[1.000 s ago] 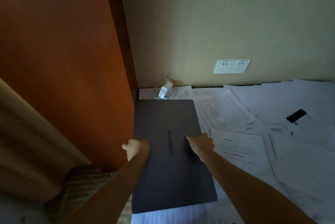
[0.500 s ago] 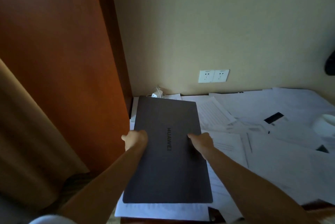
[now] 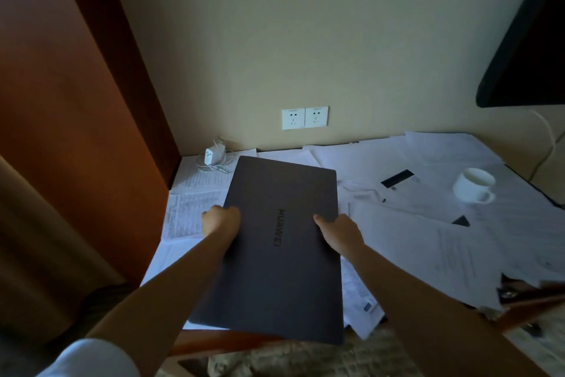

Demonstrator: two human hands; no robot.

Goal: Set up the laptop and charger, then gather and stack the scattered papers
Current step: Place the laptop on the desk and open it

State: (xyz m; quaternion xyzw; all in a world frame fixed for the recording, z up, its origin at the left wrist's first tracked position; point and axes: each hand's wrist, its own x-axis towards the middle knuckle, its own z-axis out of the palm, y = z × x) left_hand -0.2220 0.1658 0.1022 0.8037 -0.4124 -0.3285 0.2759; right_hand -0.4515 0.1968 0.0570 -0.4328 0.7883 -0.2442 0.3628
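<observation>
A closed grey laptop [image 3: 275, 279] lies lengthwise over the desk's left part, its near end jutting past the front edge. My left hand [image 3: 220, 220] grips its left edge and my right hand [image 3: 337, 231] grips its right edge. A white charger [image 3: 211, 155] with a coiled cable sits in the back left corner by the wall. Scattered white papers [image 3: 428, 230] cover the desk to the right and under the laptop. A double wall socket [image 3: 304, 117] is above the desk's back edge.
A white mug [image 3: 474, 184] stands on the papers at the right, and a small black card [image 3: 396, 178] lies near the middle. A dark screen [image 3: 529, 40] hangs at the upper right. An orange-brown wooden panel [image 3: 76, 101] borders the desk's left side.
The laptop has moved right and toward me, turning slightly clockwise, still held by both hands. The view has shifted, bringing the charger, the mug and the dark screen into sight.
</observation>
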